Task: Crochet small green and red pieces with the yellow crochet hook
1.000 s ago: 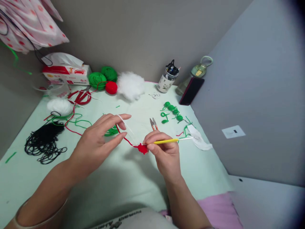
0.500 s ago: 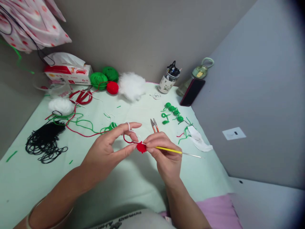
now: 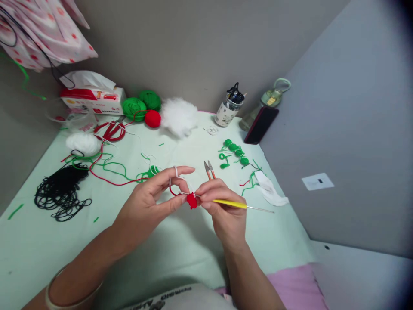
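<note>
A small red crochet piece [image 3: 192,200] sits between my two hands above the table. My left hand [image 3: 155,193] pinches its left edge between thumb and a finger, with white yarn looped round the raised index finger. A loop of red yarn [image 3: 172,189] hangs by those fingers. My right hand [image 3: 224,209] is closed on a crochet hook [image 3: 230,203] with a yellow handle; the hook's tip end is at the red piece and its other thin metal end points right. Small thread snips [image 3: 209,169] lie just beyond my right hand.
Black cord [image 3: 61,191], a white yarn ball [image 3: 83,144] and red-handled scissors [image 3: 111,130] lie left. Green yarn balls [image 3: 134,109], a red ball [image 3: 152,119] and white stuffing [image 3: 179,117] stand behind. Right are small green pieces [image 3: 238,153], a phone [image 3: 261,125] and a pen jar [image 3: 228,111].
The red piece has turned slightly and looks narrower. The fingers of my left hand have shifted a little to the right, and the hook has moved slightly at the piece.
</note>
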A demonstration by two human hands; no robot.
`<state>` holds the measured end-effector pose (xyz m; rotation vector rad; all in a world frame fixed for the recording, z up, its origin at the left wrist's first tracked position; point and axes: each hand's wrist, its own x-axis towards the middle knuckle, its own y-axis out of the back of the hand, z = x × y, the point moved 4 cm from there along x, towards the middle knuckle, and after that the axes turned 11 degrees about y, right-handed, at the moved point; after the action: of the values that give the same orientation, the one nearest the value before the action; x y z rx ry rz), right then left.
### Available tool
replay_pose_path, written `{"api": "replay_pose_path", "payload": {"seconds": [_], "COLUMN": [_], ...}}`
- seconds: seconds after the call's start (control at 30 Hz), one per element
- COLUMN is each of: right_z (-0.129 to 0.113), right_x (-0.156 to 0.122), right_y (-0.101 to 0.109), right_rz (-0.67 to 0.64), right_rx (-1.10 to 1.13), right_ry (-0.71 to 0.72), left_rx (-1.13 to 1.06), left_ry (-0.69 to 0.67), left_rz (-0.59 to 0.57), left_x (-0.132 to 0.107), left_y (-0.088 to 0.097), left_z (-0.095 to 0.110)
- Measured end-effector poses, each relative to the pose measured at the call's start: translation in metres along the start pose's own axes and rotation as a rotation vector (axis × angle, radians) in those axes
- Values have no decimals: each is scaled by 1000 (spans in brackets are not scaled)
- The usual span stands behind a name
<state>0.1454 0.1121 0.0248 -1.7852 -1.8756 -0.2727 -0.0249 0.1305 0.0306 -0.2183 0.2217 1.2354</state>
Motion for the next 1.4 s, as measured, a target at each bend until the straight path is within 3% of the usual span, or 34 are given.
{"api": "replay_pose_path", "payload": {"seconds": [0.3, 0.9, 1.27, 1.4], "right_z": [3, 1, -2, -1], "right_x": [0, 1, -2, -3], "right_y": [4, 6, 6, 7], "right_rz": [18, 105, 83, 76], "right_rx": [133, -13, -111, -110], "right_ry": [-55, 2, 16, 8], "left_rx": [20, -23, -58, -69], "left_ry": [-53, -13, -35, -43], "left_rz": [90, 95, 200, 155], "left_x": [-4, -5, -7, -7], "left_y": [5, -1, -1, -7], "left_z": [5, 5, 11, 12]}}
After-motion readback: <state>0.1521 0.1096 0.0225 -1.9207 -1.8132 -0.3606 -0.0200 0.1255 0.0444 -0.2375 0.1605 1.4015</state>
